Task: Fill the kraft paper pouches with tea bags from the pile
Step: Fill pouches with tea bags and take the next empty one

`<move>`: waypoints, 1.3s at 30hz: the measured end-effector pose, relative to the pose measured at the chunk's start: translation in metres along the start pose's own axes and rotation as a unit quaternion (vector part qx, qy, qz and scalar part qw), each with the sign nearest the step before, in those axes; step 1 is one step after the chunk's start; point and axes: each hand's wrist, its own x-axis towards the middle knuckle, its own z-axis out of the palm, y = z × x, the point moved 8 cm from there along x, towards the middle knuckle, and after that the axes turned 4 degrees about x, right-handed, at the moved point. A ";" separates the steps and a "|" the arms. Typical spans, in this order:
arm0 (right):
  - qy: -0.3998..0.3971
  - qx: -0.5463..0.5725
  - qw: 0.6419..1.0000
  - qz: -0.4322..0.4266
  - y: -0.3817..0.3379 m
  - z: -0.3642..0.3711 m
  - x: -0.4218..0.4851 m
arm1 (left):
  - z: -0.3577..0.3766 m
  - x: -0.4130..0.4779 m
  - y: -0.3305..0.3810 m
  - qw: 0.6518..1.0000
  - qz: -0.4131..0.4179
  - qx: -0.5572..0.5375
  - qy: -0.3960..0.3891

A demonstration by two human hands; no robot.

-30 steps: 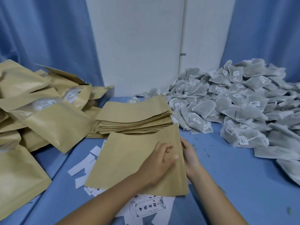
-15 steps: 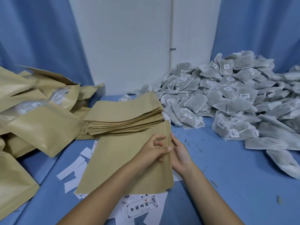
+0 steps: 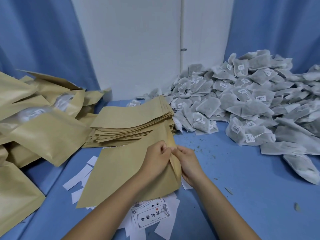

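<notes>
both hands — left hand (image 3: 156, 160), right hand (image 3: 187, 163) — pinch the mouth edge of a flat kraft pouch (image 3: 124, 172), parting it. the tea bag pile (image 3: 242, 104) lies beyond and right of them — nearer the right hand.

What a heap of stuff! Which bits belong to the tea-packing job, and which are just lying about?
Job: held pouch, pinched at its mouth by left hand and right hand; stack of empty pouches; tea bag pile; filled pouches.
Lying about: white paper slips; printed label; loose tea crumbs.
</notes>
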 end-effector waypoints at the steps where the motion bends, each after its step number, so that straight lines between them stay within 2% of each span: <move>1: 0.010 -0.018 1.000 -0.003 -0.003 0.000 0.001 | -0.004 0.000 -0.003 1.000 -0.012 -0.011 0.018; 3: 0.039 -0.085 0.995 -0.025 -0.014 -0.001 0.004 | -0.011 -0.002 -0.005 0.999 -0.007 -0.014 0.051; 4: 0.054 -0.119 0.991 -0.037 -0.020 -0.002 0.005 | -0.014 -0.005 0.001 0.998 0.023 0.005 0.056; 6: 0.071 -0.161 0.983 -0.046 -0.028 -0.002 0.008 | -0.014 -0.010 0.018 0.984 0.129 0.114 0.035; 8: 0.062 -0.160 0.985 -0.030 -0.030 0.001 0.011 | -0.012 -0.010 0.033 0.935 0.244 0.256 0.003; 10: 0.043 -0.126 0.991 -0.007 -0.032 0.003 0.012 | -0.013 -0.005 0.042 0.893 0.310 0.325 -0.041; 13: 0.044 -0.095 0.994 0.018 -0.037 -0.005 0.018 | -0.016 0.006 0.038 0.853 0.333 0.389 -0.102; 17: 0.029 -0.129 0.990 0.038 -0.035 0.002 0.019 | -0.014 0.015 0.038 0.833 0.344 0.405 -0.156; 19: 0.044 -0.137 0.989 0.028 -0.034 0.008 0.020 | -0.017 0.016 0.048 0.824 0.357 0.413 -0.150; 21: 0.066 -0.122 0.990 0.026 -0.033 0.008 0.024 | -0.021 0.008 0.057 0.792 0.399 0.442 -0.136; 24: 0.162 -0.138 0.977 0.006 -0.040 -0.025 0.030 | -0.039 0.001 0.064 0.786 0.438 0.426 -0.097; 26: 0.177 -0.138 0.974 -0.007 -0.043 -0.040 0.030 | -0.045 -0.005 0.064 0.767 0.462 0.440 -0.075; 27: 0.186 -0.172 0.967 -0.036 -0.048 -0.040 0.027 | -0.045 -0.006 0.064 0.770 0.468 0.423 -0.090; 29: 0.195 -0.333 0.907 -0.170 -0.071 -0.021 0.015 | -0.038 -0.003 0.065 0.788 0.460 0.388 -0.129; 31: 0.084 -0.446 0.830 -0.325 -0.085 0.022 0.004 | -0.032 0.004 0.071 0.812 0.443 0.357 -0.127; 32: 0.023 -0.469 0.808 -0.356 -0.086 0.037 -0.001 | -0.031 0.008 0.075 0.826 0.441 0.334 -0.111; 33: -0.016 -0.473 0.808 -0.350 -0.087 0.041 0.000 | -0.031 0.011 0.079 0.838 0.437 0.314 -0.093; 35: -0.063 -0.488 0.828 -0.267 -0.083 0.040 0.010 | -0.028 0.014 0.088 0.851 0.444 0.275 -0.055; 37: -0.128 -0.547 0.809 -0.171 -0.072 0.050 0.012 | -0.023 0.017 0.096 0.869 0.443 0.218 -0.041; 39: -0.185 -0.516 0.832 -0.090 -0.067 0.052 0.013 | -0.020 0.018 0.106 0.886 0.432 0.164 -0.027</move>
